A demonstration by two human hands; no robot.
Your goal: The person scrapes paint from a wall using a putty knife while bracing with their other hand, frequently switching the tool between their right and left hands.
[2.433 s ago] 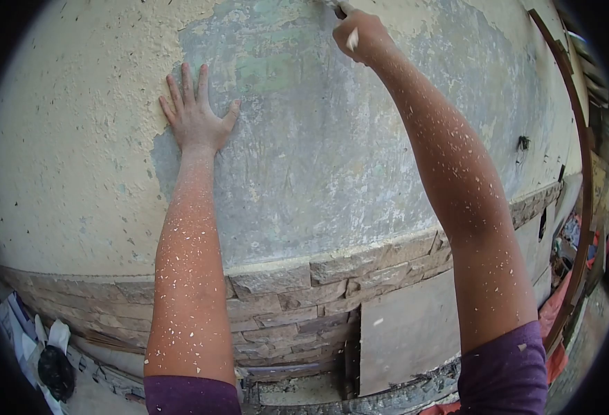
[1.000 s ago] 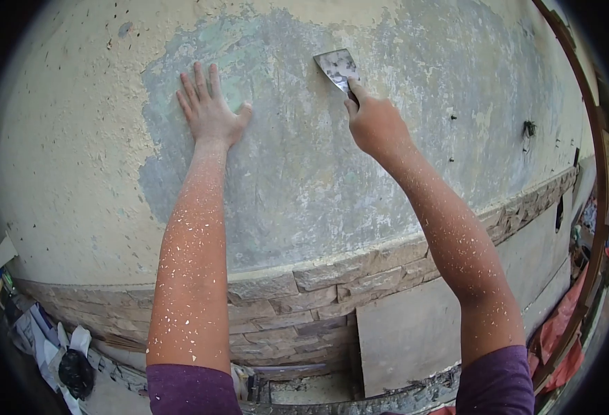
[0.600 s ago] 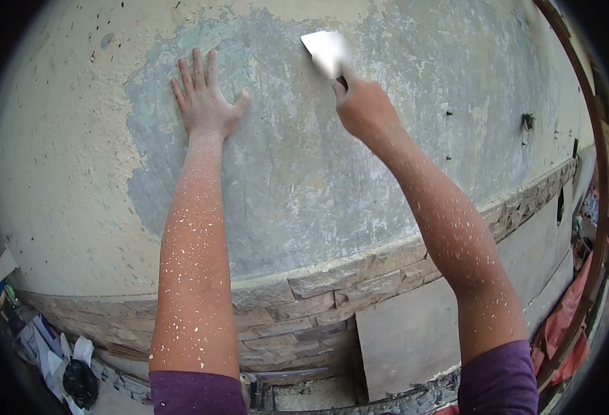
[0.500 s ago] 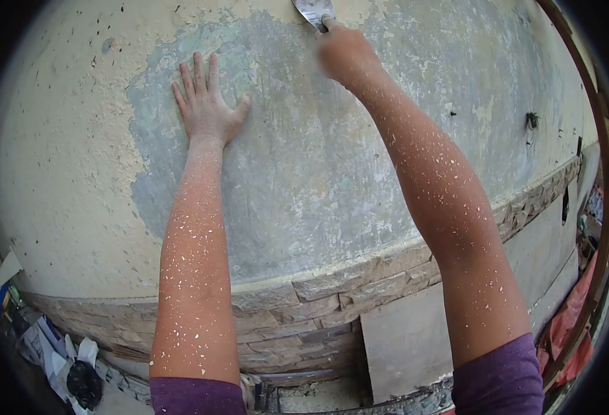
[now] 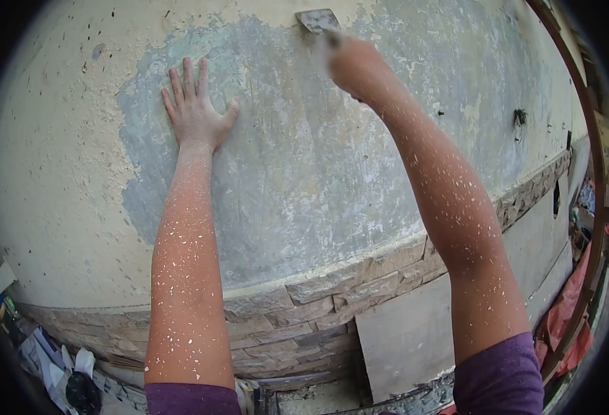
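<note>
My left hand [image 5: 197, 114] lies flat with fingers spread on the grey bare patch of the wall [image 5: 284, 180]. My right hand [image 5: 360, 66], closed round the handle, holds a scraper [image 5: 317, 21] with a broad metal blade. The blade is at the upper border of the patch, where cream paint [image 5: 249, 8] still covers the wall. Most of the handle is hidden in my fist. Pale paint flakes speckle both forearms, and dust whitens my left hand.
Stone cladding [image 5: 284, 304] runs along the wall's foot, with a grey board [image 5: 408, 339] leaning on it. A black bag [image 5: 83, 393] and litter lie lower left. Red sheeting [image 5: 571, 311] and a curved brown bar [image 5: 598, 152] are at the right.
The scraper and my right hand have come slightly down the wall, and more of the blade shows. My left hand stays spread on the wall; the view has shifted a little.
</note>
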